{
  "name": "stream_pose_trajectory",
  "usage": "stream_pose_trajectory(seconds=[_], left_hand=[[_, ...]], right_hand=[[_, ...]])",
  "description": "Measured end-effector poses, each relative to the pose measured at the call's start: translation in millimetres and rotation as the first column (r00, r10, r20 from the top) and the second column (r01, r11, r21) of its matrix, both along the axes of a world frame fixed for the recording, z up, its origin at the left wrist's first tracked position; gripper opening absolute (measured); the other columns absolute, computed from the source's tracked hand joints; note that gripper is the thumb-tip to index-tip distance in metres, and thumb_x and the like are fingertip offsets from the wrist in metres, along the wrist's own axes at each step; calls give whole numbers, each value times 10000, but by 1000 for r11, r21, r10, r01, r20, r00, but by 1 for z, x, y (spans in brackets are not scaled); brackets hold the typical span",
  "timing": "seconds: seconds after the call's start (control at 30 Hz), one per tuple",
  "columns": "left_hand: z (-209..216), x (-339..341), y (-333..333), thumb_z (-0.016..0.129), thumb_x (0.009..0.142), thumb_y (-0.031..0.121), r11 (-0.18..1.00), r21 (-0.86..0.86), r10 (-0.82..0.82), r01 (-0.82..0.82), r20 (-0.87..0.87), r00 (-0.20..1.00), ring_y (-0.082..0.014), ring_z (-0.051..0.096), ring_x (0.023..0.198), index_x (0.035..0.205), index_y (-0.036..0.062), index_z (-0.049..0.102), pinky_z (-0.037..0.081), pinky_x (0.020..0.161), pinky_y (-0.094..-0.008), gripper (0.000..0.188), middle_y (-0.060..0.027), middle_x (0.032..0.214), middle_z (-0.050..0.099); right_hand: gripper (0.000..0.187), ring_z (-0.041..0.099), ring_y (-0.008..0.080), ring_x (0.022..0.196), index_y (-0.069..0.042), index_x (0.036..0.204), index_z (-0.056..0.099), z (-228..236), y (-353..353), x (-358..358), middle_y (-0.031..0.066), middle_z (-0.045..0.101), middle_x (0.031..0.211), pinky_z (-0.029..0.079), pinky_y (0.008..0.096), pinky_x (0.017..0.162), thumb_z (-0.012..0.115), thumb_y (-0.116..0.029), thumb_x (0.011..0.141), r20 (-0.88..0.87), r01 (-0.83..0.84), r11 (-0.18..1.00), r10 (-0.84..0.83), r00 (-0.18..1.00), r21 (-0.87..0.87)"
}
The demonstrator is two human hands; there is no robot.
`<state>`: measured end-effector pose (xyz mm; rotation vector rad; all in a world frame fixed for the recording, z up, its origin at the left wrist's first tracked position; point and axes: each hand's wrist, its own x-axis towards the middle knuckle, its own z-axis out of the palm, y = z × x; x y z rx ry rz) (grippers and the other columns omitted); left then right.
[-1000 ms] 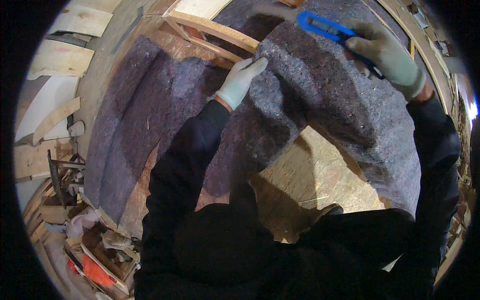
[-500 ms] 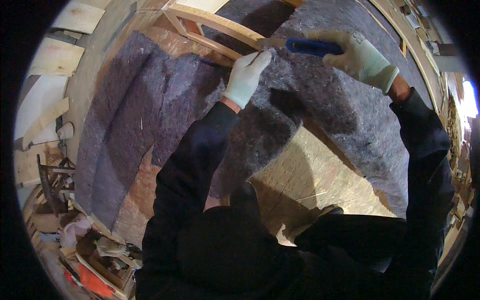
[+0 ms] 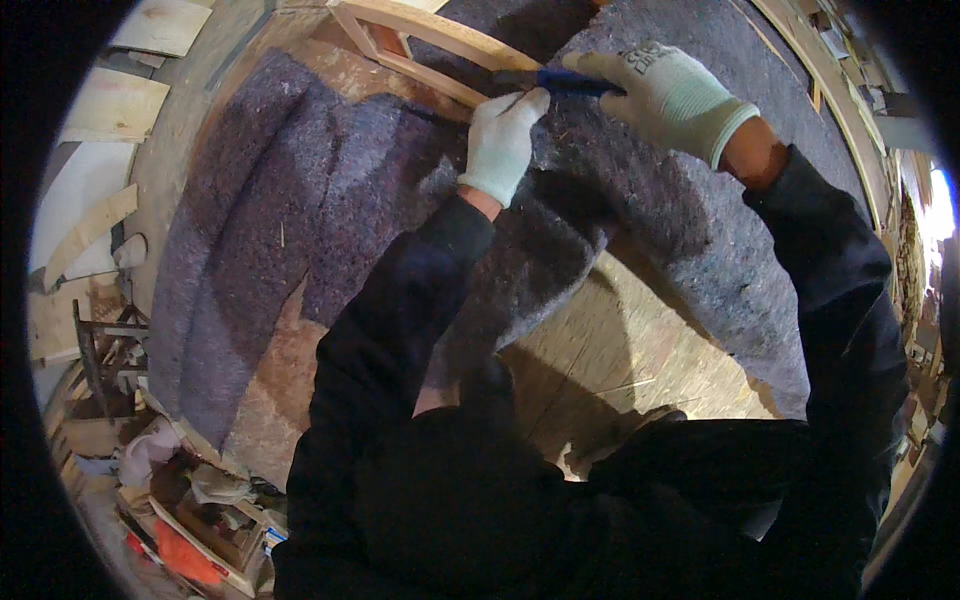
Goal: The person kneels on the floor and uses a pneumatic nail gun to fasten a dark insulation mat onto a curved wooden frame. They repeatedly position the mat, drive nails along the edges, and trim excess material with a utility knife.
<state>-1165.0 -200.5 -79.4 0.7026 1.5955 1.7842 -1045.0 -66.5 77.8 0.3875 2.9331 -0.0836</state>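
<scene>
Grey-purple felt sheeting (image 3: 380,190) drapes over wooden boards in front of me. My left hand (image 3: 503,145), in a white knit glove, is closed and pinches the felt beside a wooden frame (image 3: 450,45). In my right hand (image 3: 668,97), gloved the same way, is a blue-handled knife (image 3: 575,84), its blade end pointing left along the frame's bar. The tip lies just above my left fingers, and whether it is in the felt cannot be made out.
Bare wood panel (image 3: 590,340) shows between the felt flaps near my legs. At the lower left stands a wooden box (image 3: 205,530) of clutter with an orange cloth. Pale board offcuts (image 3: 115,105) lie along the left, and a long wooden rail (image 3: 835,100) runs at the right.
My right hand has moved left with the knife, bringing the blade in close above my left hand. The left hand has shifted slightly right and stays closed on the felt.
</scene>
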Motion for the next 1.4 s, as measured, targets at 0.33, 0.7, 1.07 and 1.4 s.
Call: stream_pose_trajectory(seconds=[0.33,0.7,1.07,1.4], left_hand=[[3,-1,-1,617,962,240,1000,27,2,0,-66,998,-146,554,745,950,-85,679,452,730,-338,331,-86,768,683],[7,0,-8,603,973,244,994,-106,15,-42,-247,969,-265,537,668,892,-55,669,433,673,-403,316,-195,745,648],[-22,20,-63,642,976,283,960,-277,-66,39,-91,994,-107,572,806,997,-70,706,459,746,-304,359,-130,822,712],[28,101,-14,569,956,501,890,-273,-376,365,-893,249,-345,567,1205,1254,57,636,394,1073,-471,540,-156,1284,636]], right_hand=[[532,685,320,793,-227,1436,550,20,12,67,179,702,938,563,395,754,662,-131,925,-119,-170,975,188,975,144],[503,682,298,752,-250,1414,560,4,3,56,164,665,843,577,373,677,652,-119,937,27,-255,929,257,966,268],[505,648,270,621,-128,1405,506,51,-20,263,74,613,714,513,406,548,572,-77,908,358,-184,938,71,931,293],[356,675,320,738,-58,1203,545,27,-12,274,133,634,809,536,427,608,612,-76,854,253,-52,955,-25,967,293]])
